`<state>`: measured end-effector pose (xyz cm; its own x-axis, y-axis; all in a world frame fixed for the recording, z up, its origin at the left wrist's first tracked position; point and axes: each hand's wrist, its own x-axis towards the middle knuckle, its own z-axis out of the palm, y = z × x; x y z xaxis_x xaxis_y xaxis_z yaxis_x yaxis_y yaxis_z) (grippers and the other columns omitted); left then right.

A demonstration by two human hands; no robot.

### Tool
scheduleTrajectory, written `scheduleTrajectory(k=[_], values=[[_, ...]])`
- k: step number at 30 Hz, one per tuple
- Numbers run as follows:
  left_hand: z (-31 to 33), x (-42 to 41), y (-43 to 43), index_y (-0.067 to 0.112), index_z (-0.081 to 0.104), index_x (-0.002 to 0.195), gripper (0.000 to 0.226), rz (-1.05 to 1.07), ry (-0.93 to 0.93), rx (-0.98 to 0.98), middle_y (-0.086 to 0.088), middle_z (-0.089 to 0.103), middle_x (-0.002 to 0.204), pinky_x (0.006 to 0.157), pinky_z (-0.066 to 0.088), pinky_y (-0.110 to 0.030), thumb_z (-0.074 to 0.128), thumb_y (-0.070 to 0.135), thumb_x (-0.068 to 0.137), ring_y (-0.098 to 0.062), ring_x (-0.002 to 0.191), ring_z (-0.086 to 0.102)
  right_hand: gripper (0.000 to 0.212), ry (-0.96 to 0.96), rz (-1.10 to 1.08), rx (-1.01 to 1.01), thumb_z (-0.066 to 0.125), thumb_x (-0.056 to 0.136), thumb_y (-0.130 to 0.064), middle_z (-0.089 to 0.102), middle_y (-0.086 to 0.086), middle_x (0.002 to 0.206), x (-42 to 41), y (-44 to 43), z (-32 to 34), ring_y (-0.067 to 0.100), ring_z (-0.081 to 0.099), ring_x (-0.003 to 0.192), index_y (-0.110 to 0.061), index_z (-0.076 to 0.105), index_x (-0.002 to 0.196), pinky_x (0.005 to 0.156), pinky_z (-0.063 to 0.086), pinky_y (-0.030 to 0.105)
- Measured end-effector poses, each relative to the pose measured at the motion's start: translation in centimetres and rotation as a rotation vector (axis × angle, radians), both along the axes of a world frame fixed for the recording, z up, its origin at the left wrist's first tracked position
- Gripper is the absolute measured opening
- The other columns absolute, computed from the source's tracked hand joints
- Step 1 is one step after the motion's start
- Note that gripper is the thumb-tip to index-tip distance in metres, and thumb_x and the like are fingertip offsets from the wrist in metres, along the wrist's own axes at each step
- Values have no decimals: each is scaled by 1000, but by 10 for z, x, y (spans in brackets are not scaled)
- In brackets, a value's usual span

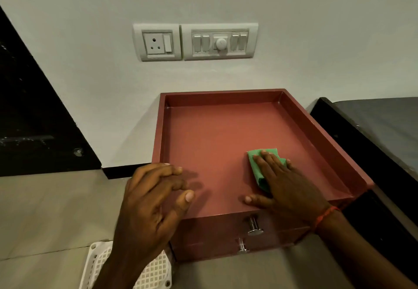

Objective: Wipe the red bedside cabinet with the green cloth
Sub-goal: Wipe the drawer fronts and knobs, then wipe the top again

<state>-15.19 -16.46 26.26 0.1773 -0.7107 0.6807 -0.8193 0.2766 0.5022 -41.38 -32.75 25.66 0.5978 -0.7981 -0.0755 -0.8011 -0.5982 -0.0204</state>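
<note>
A head-worn camera looked down on a red bedside cabinet (pixel 210 144) that stood against a pale wall. Its top was a shallow recessed tray with a raised rim on the left, back and right sides.

The right hand (pixel 282 182) lay flat, palm down, on a folded green cloth (pixel 256 164), which rested on the tray floor toward 4 o'clock from the tray's centre, near the right rim but apart from it. The fingers were extended and slightly spread over the cloth, and the thumb reached out to 9 o'clock, its tip touching the bare red surface. A red thread bracelet (pixel 325 216) circled that wrist.

The left hand (pixel 149 207) sat at the cabinet's front left corner, toward 8 o'clock, its fingers loosely curled and close together, holding nothing; whether it touched the rim could not be told.

On the cabinet's front face two metal drawer knobs (pixel 254 225) showed, one above the other. On the wall at 12 o'clock were a socket plate (pixel 158 42) and a switch panel (pixel 219 42) side by side. A white lattice basket (pixel 153 270) lay on the floor at 7 o'clock.
</note>
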Motion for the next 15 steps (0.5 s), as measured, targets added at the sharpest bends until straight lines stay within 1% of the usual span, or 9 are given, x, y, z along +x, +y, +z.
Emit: scheduleTrajectory(k=[1, 3, 5, 6, 7, 9, 10, 12, 15], values=[[-2, 0, 0, 18, 80, 97, 47, 0, 8, 7, 10, 70, 117, 96, 51, -51, 50, 53, 103, -19, 119, 60, 102, -14, -5, 4, 13, 78, -87, 2, -1, 165, 4, -2, -8, 16, 8, 153, -24, 2, 158, 124, 13, 46], [-3, -9, -2, 26, 77, 104, 40, -31, 44, 36, 18, 65, 123, 103, 49, -44, 50, 55, 102, -12, 125, 56, 94, -96, -34, 11, 12, 82, -79, 10, 0, 165, -5, -20, -14, 15, 11, 152, -24, 9, 158, 124, 10, 47], [-6, -13, -2, 40, 68, 118, 33, -56, 71, 83, 32, 55, 133, 111, 42, -26, 48, 60, 101, -1, 132, 50, 86, -184, -71, 56, 28, 88, -72, 17, 1, 165, -9, -60, -19, 15, 14, 152, -21, 17, 157, 122, 10, 48], [-7, -19, -2, 45, 62, 125, 34, -52, 74, 114, 35, 49, 137, 113, 37, -20, 46, 63, 100, 3, 135, 45, 81, -192, -111, 88, 36, 92, -65, 17, 2, 165, -14, -81, -20, 16, 14, 152, -20, 18, 156, 122, 10, 49], [-10, -15, 1, 47, 58, 131, 39, -18, 56, 146, 35, 47, 141, 115, 35, -19, 45, 66, 99, 5, 138, 42, 76, -200, -136, 85, 40, 96, -59, 17, 4, 164, 1, -107, -26, 18, 14, 152, -18, 19, 156, 121, 11, 51], [-13, -23, 5, 45, 54, 136, 51, 11, 89, 223, 25, 49, 147, 115, 36, -26, 41, 74, 96, 1, 143, 40, 65, -176, -264, 16, 39, 101, -49, 22, 9, 163, 15, -147, -33, 24, 20, 151, -14, 24, 154, 120, 16, 55], [-11, -16, 5, 47, 52, 136, 55, 43, 99, 236, 23, 48, 149, 113, 36, -30, 38, 78, 93, -1, 143, 40, 61, -203, -318, -25, 37, 102, -45, 26, 11, 161, 43, -166, -32, 27, 25, 149, -11, 28, 152, 118, 19, 56], [-5, -18, 6, 56, 47, 130, 58, 88, 154, 298, 30, 41, 149, 109, 36, -32, 31, 89, 86, -3, 142, 41, 53, -188, -395, -48, 35, 103, -38, 35, 15, 155, 85, -177, -28, 31, 33, 143, -7, 36, 146, 115, 26, 57], [4, -7, -1, 69, 50, 119, 61, 145, 222, 313, 41, 40, 147, 104, 39, -26, 25, 100, 73, 5, 139, 43, 47, -176, -182, -65, 37, 102, -25, 39, 18, 151, 172, -169, -14, 33, 34, 141, -5, 40, 144, 113, 30, 55]])
